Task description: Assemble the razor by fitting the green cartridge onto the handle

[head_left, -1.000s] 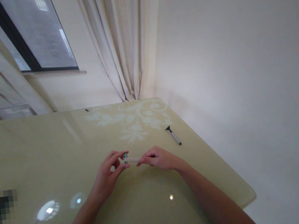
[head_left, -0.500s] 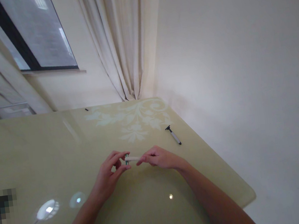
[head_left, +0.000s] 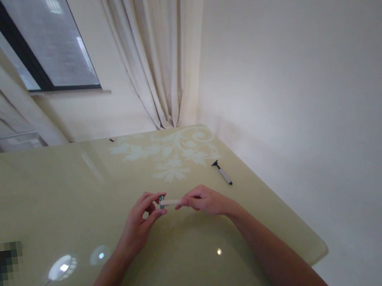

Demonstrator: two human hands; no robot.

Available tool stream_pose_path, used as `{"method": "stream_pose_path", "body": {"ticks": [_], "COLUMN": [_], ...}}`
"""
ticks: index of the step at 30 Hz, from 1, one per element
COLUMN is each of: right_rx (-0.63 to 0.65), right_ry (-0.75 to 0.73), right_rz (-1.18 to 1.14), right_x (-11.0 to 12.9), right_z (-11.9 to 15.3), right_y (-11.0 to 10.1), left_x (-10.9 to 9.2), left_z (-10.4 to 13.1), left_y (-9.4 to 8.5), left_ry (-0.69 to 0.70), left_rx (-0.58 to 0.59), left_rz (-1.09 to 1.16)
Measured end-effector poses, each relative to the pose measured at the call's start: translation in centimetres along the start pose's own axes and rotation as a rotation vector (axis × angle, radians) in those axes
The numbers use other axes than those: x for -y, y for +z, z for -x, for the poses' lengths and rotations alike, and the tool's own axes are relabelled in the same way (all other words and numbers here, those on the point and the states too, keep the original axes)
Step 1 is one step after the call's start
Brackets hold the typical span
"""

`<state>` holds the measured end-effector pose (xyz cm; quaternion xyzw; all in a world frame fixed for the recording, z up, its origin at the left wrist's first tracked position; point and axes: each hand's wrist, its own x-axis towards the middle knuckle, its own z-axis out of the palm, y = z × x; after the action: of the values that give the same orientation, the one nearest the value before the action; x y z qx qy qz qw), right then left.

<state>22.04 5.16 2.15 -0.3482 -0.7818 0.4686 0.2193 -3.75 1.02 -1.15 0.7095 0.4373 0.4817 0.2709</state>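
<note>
A razor with a pale handle (head_left: pixel 171 202) and a narrow green-and-dark head (head_left: pixel 162 201) is held level above the table between my hands. My left hand (head_left: pixel 144 216) pinches the two ends of the head between thumb and fingers. From the other side, my right hand (head_left: pixel 203 200) is closed round the far end of the handle, hiding that end. Beyond my right hand lies a second razor (head_left: pixel 224 174), grey and black, with its head pointing away from me.
The glossy pale-green table (head_left: pixel 141 279) has a white floral pattern near its far corner. A small dark piece (head_left: pixel 111 140) lies by the far edge. A white wall (head_left: pixel 311 100) runs along the right side. Curtains (head_left: pixel 155 50) and a window (head_left: pixel 49 39) are behind.
My right hand has shifted very slightly to the right and a little more of the pale handle shows. My left hand keeps its pinch on the head.
</note>
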Motion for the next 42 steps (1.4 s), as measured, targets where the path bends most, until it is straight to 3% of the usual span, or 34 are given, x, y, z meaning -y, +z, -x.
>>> {"method": "stream_pose_path", "body": {"ticks": [5,8,12,16,20,25,29,33,38,42], "right_rx": [-0.086,0.017,-0.1,-0.005,-0.106,-0.056,-0.127,-0.043,-0.092,-0.039], "right_ry": [0.014,0.016,0.018,0.005,0.011,-0.003,-0.016,-0.027,-0.012,-0.013], "right_rz": [0.024,-0.013,-0.007,-0.042,-0.025,-0.088,-0.054,-0.111,-0.071,-0.073], "right_x": [-0.3,-0.2,-0.2,-0.2,-0.1,0.0,0.0,0.1,0.1,0.1], "right_z": [-0.2,-0.2,-0.2,-0.2,-0.2,-0.2,-0.3,-0.2,-0.2,-0.2], "right_y": [0.4,0.4,0.3,0.4,0.5,1.0,1.1,1.2,1.2,1.2], "left_x": [-0.1,-0.1,-0.1,-0.1,0.1,0.1,-0.1,-0.3,-0.4,-0.3], "left_z": [-0.1,-0.1,-0.1,0.0,0.1,0.2,0.2,0.1,0.1,0.1], "left_y": [0.0,-0.1,-0.2,-0.2,-0.1,0.1,0.0,0.0,0.1,0.1], "left_ry": [0.002,0.001,0.013,0.013,0.054,0.068,0.069,0.083,0.085,0.08], "left_rx": [-0.014,-0.018,-0.036,-0.049,-0.099,-0.157,-0.206,-0.193,-0.196,-0.192], "left_rz": [0.014,0.007,0.0,-0.032,-0.059,-0.101,-0.138,-0.133,-0.14,-0.13]}}
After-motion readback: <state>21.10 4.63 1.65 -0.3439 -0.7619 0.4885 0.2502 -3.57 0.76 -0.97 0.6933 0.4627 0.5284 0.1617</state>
